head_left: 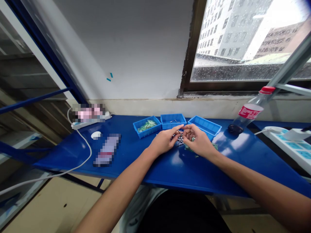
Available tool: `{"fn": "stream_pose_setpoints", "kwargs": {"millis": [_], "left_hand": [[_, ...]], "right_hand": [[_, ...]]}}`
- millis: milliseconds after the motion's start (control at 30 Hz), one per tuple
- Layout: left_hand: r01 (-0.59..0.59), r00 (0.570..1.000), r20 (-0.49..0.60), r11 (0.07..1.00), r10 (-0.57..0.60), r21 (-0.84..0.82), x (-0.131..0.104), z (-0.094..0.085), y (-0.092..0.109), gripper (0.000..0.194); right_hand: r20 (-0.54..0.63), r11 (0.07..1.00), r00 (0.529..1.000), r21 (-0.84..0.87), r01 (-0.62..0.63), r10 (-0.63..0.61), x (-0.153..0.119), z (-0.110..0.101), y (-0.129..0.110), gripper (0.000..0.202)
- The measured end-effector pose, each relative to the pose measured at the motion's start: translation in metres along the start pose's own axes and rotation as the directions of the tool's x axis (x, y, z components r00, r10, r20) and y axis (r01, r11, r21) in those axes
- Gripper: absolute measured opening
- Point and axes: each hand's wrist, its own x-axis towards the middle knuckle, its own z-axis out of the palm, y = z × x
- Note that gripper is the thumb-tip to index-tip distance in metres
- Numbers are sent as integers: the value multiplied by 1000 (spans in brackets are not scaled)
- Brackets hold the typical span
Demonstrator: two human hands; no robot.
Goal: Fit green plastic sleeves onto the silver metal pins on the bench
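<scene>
My left hand (165, 139) and my right hand (197, 139) meet over the blue table, their fingertips nearly touching. Dark and silvery screws (180, 139) show in the gap between them. The left thumb and fingers curl around some of these screws. On the right hand the fingers are bent inward, and whatever they hold is hidden. Green plastic wall plugs (214, 146) lie partly under and beside my right hand. Just behind stand three blue bins: the left bin (143, 133) holds pale green plugs, the middle bin (167, 125) a few screws. No contents show in the right bin (211, 129).
A soda bottle (250, 111) with dark liquid leans at the right, near a white power strip (295, 142). To the left lie a blurred flat item (108, 150), a white round object (96, 135) and a cable (88, 145). Wall and window border the table's back.
</scene>
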Motion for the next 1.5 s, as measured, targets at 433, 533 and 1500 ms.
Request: {"fn": "stream_pose_setpoints", "kwargs": {"millis": [433, 533, 1500], "left_hand": [[79, 997, -14, 996, -79, -47, 0, 0, 8, 42], [78, 995, -47, 988, -85, -135, 2, 2, 8, 32], [46, 978, -188, 976, -88, -214, 6, -2, 6, 50]], "right_hand": [[-32, 996, 999, -83, 27, -29, 0, -1, 7, 10], [-10, 996, 999, -88, 35, -36, 0, -1, 6, 13], [63, 989, 997, -140, 42, -33, 0, -4, -4, 28]]}}
